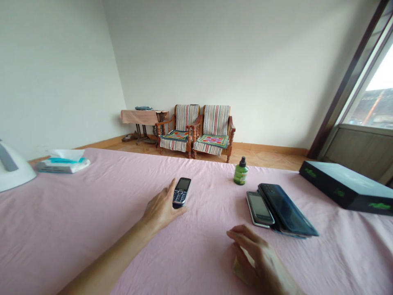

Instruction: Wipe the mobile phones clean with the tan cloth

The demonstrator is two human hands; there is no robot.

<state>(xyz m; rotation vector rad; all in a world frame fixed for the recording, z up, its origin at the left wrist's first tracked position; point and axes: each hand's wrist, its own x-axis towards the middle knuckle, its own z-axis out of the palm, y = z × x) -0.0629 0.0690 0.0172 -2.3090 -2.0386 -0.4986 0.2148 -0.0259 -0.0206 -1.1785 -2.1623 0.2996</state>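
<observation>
Cloth (123,184), pale pink and slightly rumpled, covers the worktop (208,254) where a person sits or stands with both bare arms stretched forward. The small dark keypad phone (181,191) lies face up near the middle, its screen end pointing away from the person, tilted a little to their right. The left hand (160,207) is on it, fingers along its left edge and thumb across the near end; from where I stand I cannot tell whether that grip is pinching the phone or only touching it, nor whether the phone is raised off the cloth. The right hand (259,256), somewhat blurred, hovers or rests nearer the person, its grip loose, fingers half bent with a gap inside them. Just beyond that hand I see a light-edged phone (260,209) lying beside a larger dark smartphone (285,209), which is on top of a small stack. Further back stands an upright green bottle (241,172) with a black cap. A dark box (344,194) with green lettering sits at the person's far right; at their far left are a tissue packet (63,164) and part of a white object (14,170). Past the worktop, against the wall, two wooden armchairs (201,127) wear striped covers, beside a cloth-draped table (141,117).
</observation>
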